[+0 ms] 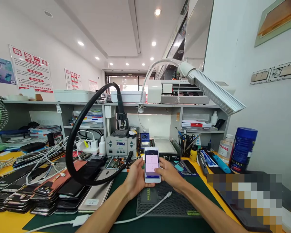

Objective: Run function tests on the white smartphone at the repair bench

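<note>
Yellow bench (5, 220) in a repair shop, with shelves along the far wall and a lamp (213, 92) overhead at the right. At the near centre the phone (152, 165) stands upright, lifted above the green mat (126, 210), screen lit and facing the camera. The left hand (135, 176) is closed around its left edge. The right hand (168, 174) wraps the right edge, with the thumb laid on the lower part of the screen. It looks like the screen is being worked by touch while both hands steady the phone; any further tap calls for the left grip to stay firm so the thumb can move freely. A white cable (145, 212) lies loose on the mat below, not plugged in. Stacked phones (38, 194) fill the left; a black hose (72, 142) loops from the station (121, 145) behind.
</note>
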`<state>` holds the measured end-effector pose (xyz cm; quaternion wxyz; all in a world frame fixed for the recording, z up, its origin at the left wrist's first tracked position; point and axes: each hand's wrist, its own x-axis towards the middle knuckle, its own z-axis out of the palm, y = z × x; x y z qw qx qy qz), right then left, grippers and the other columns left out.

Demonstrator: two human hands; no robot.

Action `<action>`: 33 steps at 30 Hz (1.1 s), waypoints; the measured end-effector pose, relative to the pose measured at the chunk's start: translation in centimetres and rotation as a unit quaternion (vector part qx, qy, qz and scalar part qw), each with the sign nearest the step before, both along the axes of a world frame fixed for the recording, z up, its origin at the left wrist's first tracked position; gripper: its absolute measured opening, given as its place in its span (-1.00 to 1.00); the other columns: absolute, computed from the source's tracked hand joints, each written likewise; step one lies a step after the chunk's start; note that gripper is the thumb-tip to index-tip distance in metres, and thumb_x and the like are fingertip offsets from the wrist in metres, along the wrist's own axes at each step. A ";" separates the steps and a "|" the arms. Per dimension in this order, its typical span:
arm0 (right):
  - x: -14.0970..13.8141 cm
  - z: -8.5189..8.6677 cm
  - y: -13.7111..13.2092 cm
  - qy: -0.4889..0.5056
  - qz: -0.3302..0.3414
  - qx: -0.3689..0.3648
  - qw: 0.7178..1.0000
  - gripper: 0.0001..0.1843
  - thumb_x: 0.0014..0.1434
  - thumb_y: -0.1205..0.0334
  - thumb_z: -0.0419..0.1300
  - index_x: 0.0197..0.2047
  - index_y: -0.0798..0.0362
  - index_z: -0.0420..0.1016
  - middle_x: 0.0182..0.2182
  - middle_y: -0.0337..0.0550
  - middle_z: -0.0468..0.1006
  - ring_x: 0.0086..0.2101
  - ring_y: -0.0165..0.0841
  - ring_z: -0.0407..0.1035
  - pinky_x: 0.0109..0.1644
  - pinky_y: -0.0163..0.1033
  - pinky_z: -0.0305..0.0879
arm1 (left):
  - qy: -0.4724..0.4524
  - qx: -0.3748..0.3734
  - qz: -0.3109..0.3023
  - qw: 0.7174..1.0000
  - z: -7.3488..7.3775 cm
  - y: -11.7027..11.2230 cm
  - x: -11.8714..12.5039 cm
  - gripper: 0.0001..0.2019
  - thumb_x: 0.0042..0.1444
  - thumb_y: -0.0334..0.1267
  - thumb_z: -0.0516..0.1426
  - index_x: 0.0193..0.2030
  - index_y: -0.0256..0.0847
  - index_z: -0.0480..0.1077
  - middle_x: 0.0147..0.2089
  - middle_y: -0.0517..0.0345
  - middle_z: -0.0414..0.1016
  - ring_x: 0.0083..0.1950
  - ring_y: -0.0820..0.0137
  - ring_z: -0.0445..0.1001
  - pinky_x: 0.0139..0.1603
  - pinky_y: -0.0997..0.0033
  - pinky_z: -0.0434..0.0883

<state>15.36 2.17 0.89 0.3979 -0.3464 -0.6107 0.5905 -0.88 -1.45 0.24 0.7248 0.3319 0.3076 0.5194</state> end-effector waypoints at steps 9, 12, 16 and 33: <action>1.3 1.2 -0.3 0.043 0.156 -0.108 0.981 -0.32 0.04 0.37 0.18 0.26 -0.05 0.25 -0.06 0.03 0.59 -0.25 -0.15 0.56 -0.25 -0.03 0.53 | -0.029 -0.004 -0.031 0.999 0.0 -0.2 -0.4 -0.46 0.24 0.18 0.01 0.18 -0.15 0.30 -0.12 -0.06 0.55 -0.33 0.19 0.57 -0.36 0.26 0.44; 1.7 1.2 0.0 0.066 0.212 -0.122 0.967 -0.24 0.05 0.40 0.16 0.33 -0.09 0.15 -0.10 0.01 0.61 -0.32 -0.19 0.57 -0.23 -0.05 0.51 | -0.042 -0.011 -0.034 0.998 0.1 -0.1 -0.4 -0.46 0.23 0.18 0.01 0.17 -0.15 0.30 -0.11 -0.06 0.55 -0.26 0.16 0.58 -0.29 0.24 0.44; 1.9 1.4 0.1 0.081 0.220 -0.136 0.963 -0.22 0.01 0.44 0.14 0.31 -0.06 0.15 -0.17 -0.03 0.61 -0.38 -0.23 0.56 -0.25 -0.11 0.47 | -0.041 -0.013 -0.033 0.999 0.3 -0.2 -0.3 -0.45 0.24 0.18 0.01 0.19 -0.17 0.27 -0.09 -0.09 0.55 -0.25 0.15 0.59 -0.29 0.25 0.44; 1.1 0.9 0.2 0.052 0.143 -0.120 0.981 -0.36 0.00 0.35 0.16 0.21 -0.01 0.32 -0.06 -0.03 0.55 -0.12 -0.17 0.42 -0.17 -0.15 0.29 | -0.065 -0.003 -0.084 0.994 0.3 -0.5 -0.4 -0.29 0.17 0.28 0.04 0.27 -0.23 0.27 -0.05 -0.17 0.53 -0.15 0.08 0.58 -0.40 0.29 0.47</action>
